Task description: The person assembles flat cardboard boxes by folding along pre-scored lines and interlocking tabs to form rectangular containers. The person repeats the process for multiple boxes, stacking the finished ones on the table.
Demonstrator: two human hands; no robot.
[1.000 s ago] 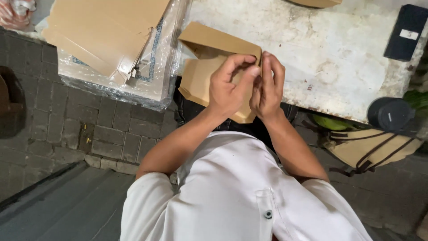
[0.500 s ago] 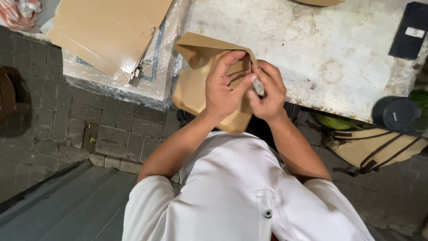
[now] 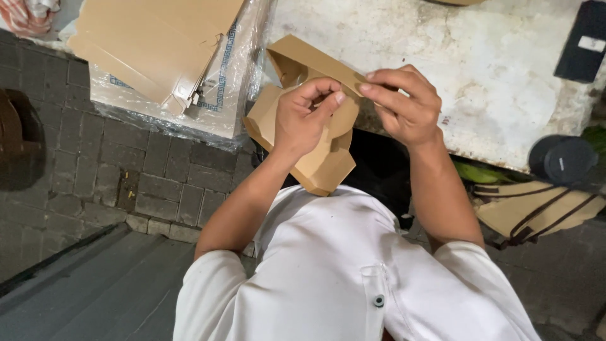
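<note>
A brown cardboard box blank (image 3: 315, 158), partly folded up, is held in front of my chest over the near edge of a worn white table (image 3: 499, 69). My left hand (image 3: 309, 117) grips its middle, fingers curled over a flap. My right hand (image 3: 404, 104) pinches the upper right flap between thumb and fingertips. One wall of the box stands up at the top. The lower corner of the box hangs over my white shirt.
A stack of flat brown cardboard blanks (image 3: 158, 44) lies on a plastic-wrapped bundle at the upper left. A dark flat device (image 3: 584, 41) rests on the table's right. A black round lid (image 3: 562, 161) and a tan bag (image 3: 536, 208) sit at the right. Brick paving lies below left.
The flat blank has been folded into a box shape and pulled toward me. My hands have moved apart, the right one out to the upper right flap.
</note>
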